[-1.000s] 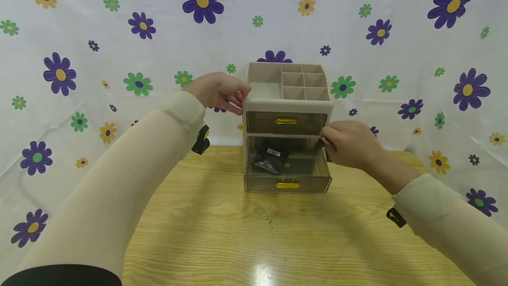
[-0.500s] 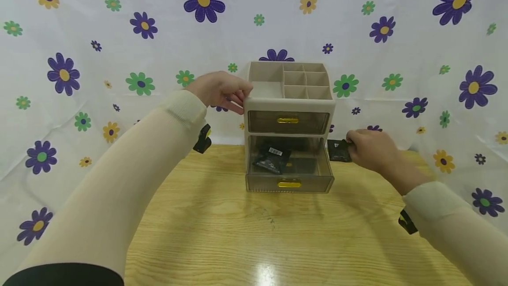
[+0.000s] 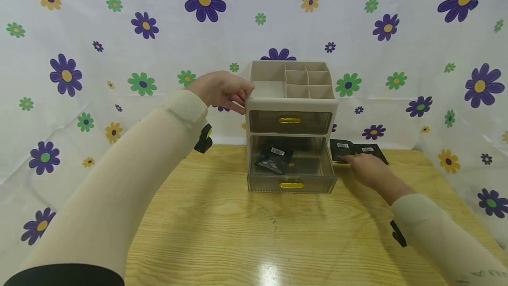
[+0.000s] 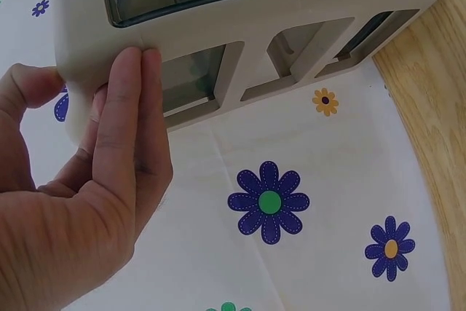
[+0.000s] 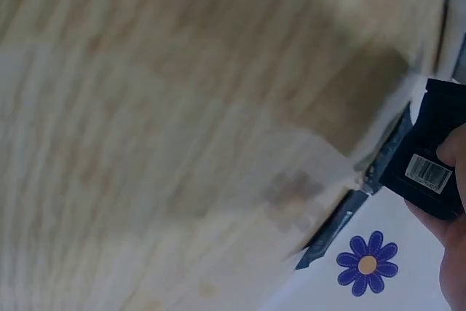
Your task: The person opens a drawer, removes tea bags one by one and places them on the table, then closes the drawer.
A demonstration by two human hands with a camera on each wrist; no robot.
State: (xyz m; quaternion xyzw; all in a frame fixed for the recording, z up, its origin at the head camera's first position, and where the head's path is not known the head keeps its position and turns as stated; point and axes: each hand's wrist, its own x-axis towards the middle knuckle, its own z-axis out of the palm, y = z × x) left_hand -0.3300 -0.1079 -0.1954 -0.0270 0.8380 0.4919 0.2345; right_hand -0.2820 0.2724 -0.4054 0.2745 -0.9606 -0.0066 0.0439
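Head | left hand (image 3: 222, 89) still gripping organizer (image 3: 291, 105) | right hand (image 3: 369, 170) pinching packet (image 5: 428, 154) | another packet (image 3: 374, 148) newly visible

- Head view: the right hand (image 3: 368, 171) partly covers the black packets (image 3: 340, 152) near the back edge of the table (image 3: 230, 228); their barcode labels (image 3: 342, 145) are too small to read.
- The far end of the lower drawer (image 3: 278, 185) hides under the upper drawer (image 3: 270, 123).
- Left wrist view: the drawer unit (image 4: 204, 32) is cut off at the top.
- Right wrist view: the table is blurred, the right hand cut off.
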